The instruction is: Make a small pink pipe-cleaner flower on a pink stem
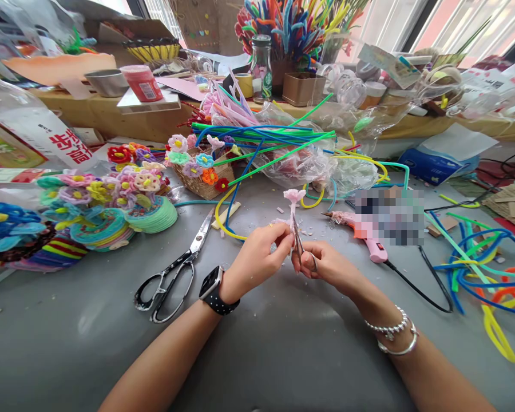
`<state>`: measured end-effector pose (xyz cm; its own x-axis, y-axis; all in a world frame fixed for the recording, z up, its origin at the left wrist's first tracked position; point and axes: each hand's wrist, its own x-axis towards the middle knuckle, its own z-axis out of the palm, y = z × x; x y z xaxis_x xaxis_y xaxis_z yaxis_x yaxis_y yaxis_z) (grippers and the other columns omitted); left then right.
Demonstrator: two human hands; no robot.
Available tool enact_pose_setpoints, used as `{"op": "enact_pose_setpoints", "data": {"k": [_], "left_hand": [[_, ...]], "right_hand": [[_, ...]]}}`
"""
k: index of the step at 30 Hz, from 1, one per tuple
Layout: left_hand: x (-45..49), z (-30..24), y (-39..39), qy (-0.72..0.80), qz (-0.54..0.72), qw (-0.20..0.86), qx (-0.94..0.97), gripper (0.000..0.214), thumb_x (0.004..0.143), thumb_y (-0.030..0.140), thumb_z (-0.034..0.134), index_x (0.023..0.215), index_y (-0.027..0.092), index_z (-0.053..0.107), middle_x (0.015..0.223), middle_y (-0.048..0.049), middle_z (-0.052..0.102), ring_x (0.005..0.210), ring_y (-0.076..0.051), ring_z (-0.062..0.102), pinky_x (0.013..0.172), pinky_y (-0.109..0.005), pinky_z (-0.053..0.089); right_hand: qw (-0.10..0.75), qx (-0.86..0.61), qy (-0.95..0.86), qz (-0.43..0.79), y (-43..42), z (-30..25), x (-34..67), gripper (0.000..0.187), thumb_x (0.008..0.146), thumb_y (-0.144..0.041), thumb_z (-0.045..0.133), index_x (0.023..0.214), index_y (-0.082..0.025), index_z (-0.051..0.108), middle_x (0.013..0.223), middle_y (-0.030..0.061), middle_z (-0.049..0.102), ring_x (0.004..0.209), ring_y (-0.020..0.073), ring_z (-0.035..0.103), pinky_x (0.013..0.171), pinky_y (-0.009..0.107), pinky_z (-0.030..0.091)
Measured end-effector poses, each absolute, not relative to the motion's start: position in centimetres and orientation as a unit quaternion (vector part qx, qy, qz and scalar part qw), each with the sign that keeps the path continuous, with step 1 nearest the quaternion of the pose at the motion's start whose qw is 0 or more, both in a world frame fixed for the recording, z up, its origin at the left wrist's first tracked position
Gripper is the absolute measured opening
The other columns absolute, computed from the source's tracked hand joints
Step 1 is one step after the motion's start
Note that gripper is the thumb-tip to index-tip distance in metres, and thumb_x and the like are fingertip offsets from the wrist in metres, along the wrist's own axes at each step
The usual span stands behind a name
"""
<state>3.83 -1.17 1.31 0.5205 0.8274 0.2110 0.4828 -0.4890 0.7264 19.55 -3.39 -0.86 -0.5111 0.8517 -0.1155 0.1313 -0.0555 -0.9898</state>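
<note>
Over the middle of the grey table, my left hand [264, 252] pinches the lower part of a small pale pink pipe-cleaner flower [294, 197], which stands upright with its bloom on top. Close beside it, my right hand [324, 263] grips a small pair of scissors [299, 243], fingers in the handle loops and blades pointing up along the flower's stem. Whether the blades touch the stem I cannot tell. Small pink scraps lie on the table around both hands. Large black-handled scissors [175, 269] rest half open to the left of my left hand.
A pink glue gun [364, 232] with a black cord lies right of my hands. Loose coloured pipe cleaners [476, 263] spread at the far right. Pots of fuzzy flowers [150, 214] stand at left. Bundled green and blue pipe cleaners [261, 134] and plastic bags lie behind.
</note>
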Motion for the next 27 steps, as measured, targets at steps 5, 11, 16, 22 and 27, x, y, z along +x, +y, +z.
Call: {"op": "enact_pose_setpoints", "data": {"k": [5,11,16,22,27], "left_hand": [[4.0,1.3,-1.4,0.384,0.285,0.274,0.834,0.022,0.082,0.016,0.037,0.061,0.016,0.045,0.060,0.0024,0.052,0.058,-0.009,0.045,0.058,-0.022,0.033],[4.1,1.2,-1.5,0.399,0.271,0.193,0.854,0.022,0.081,0.016,0.038,0.059,0.017,0.042,0.055,0.0036,0.047,0.055,-0.009,0.039,0.060,-0.024,0.031],[4.1,1.3,-1.5,0.414,0.275,0.180,0.849,0.022,0.081,0.018,0.036,0.060,0.017,0.041,0.056,0.0033,0.045,0.055,-0.010,0.039,0.059,-0.024,0.031],[4.0,1.3,-1.6,0.399,0.263,0.192,0.858,0.023,0.082,0.018,0.036,0.060,0.017,0.043,0.058,0.0030,0.048,0.056,-0.010,0.041,0.062,-0.025,0.031],[4.0,1.5,-1.7,0.368,0.251,0.229,0.865,0.023,0.081,0.016,0.036,0.061,0.017,0.046,0.063,0.0021,0.056,0.061,-0.011,0.047,0.069,-0.026,0.032]], "right_hand": [[0.293,-0.392,-0.629,0.604,-3.5,-0.6,19.7,0.058,0.065,-0.072,0.039,0.064,-0.015,0.047,0.055,-0.0043,0.035,0.046,0.0060,0.026,0.041,0.020,0.018],[0.320,-0.441,-0.623,0.561,-3.4,-0.3,19.2,0.053,0.065,-0.067,0.047,0.055,-0.015,0.045,0.052,-0.0046,0.032,0.049,0.0068,0.027,0.045,0.021,0.020],[0.350,-0.474,-0.610,0.529,-3.5,-0.7,18.8,0.053,0.064,-0.065,0.051,0.048,-0.015,0.043,0.046,-0.0054,0.031,0.046,0.0067,0.027,0.045,0.022,0.020],[0.326,-0.407,-0.632,0.573,-3.5,-0.9,19.1,0.058,0.064,-0.073,0.039,0.057,-0.016,0.044,0.052,-0.0042,0.035,0.048,0.0074,0.028,0.045,0.022,0.021],[0.299,-0.357,-0.663,0.586,-3.2,-0.8,19.9,0.063,0.063,-0.077,0.030,0.066,-0.016,0.045,0.056,-0.0038,0.033,0.050,0.0082,0.026,0.044,0.021,0.020]]}}
